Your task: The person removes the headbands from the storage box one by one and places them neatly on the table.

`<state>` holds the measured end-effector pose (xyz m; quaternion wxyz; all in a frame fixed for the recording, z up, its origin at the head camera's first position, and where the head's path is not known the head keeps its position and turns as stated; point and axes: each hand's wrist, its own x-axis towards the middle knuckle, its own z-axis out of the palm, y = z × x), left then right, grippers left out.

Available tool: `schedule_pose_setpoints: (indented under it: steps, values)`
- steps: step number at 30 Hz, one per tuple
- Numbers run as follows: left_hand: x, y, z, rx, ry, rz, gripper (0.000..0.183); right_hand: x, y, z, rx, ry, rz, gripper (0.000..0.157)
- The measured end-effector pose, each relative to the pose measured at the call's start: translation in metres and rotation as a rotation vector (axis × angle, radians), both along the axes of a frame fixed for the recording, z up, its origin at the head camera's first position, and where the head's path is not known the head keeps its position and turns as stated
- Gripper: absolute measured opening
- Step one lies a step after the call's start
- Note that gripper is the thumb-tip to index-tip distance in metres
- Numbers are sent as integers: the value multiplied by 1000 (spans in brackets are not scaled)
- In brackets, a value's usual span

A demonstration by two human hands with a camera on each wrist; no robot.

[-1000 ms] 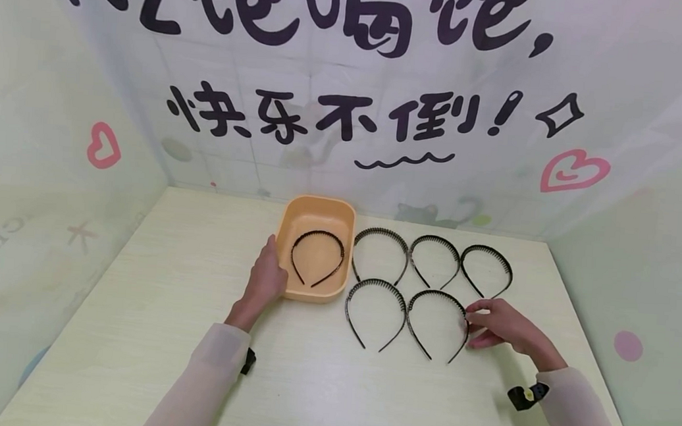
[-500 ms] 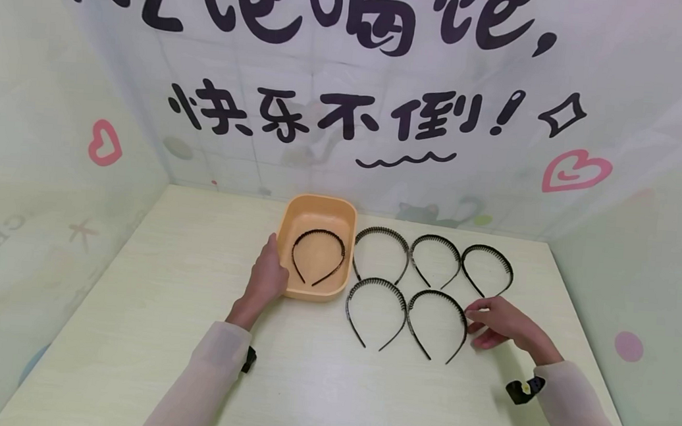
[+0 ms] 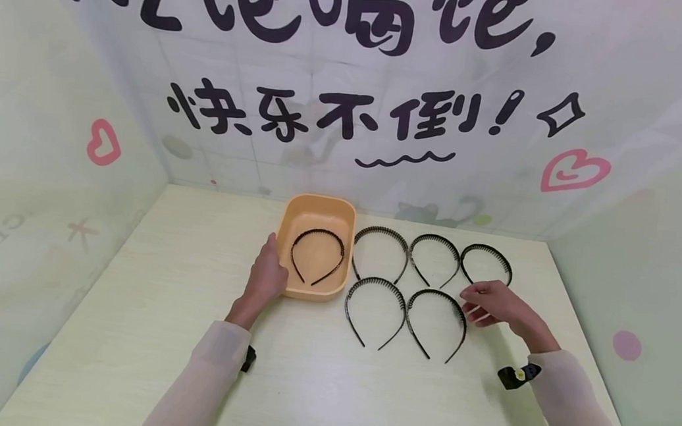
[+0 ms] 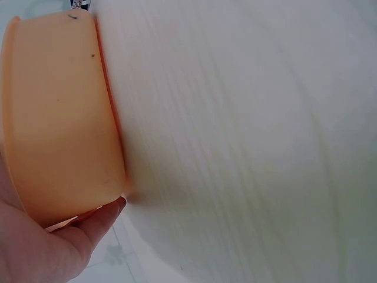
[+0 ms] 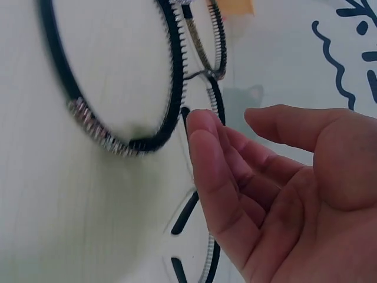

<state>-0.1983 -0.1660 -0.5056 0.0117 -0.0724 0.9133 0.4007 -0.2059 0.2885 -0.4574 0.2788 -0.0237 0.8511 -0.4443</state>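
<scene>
An orange plastic box stands at the back of the table with a black toothed headband lying in it. My left hand grips the box at its left side; in the left wrist view its fingers lie along the outer wall. My right hand hovers beside the near right headband, holding nothing. In the right wrist view a gap shows between its thumb and loosely bent fingers. Behind it lies the far right headband, its lower ends partly hidden by the hand.
More black toothed headbands lie right of the box: one at the back beside it, one in the middle of the back row, and one in the front row. A printed curtain stands behind the pale table.
My right hand has drawn back from the near right headband and shifted slightly toward the back row. The left hand and the box stay in place.
</scene>
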Motion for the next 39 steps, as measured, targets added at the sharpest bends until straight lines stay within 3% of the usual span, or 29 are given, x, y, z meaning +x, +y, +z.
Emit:
schedule_pose_setpoints:
  steps: [16,29,36,39]
  values:
    - [0,-1,0,-3,14,2,76,-20,-80,6,-278,12,-14,44]
    - [-1,-1,0,-13,3,4,77,-28,-163,18,-365,43,52,47]
    - [1,0,2,-9,3,8,77,-35,-198,14,-462,-7,66,49]
    - [1,1,3,-7,1,10,77,-37,-210,12,-447,-21,76,54]
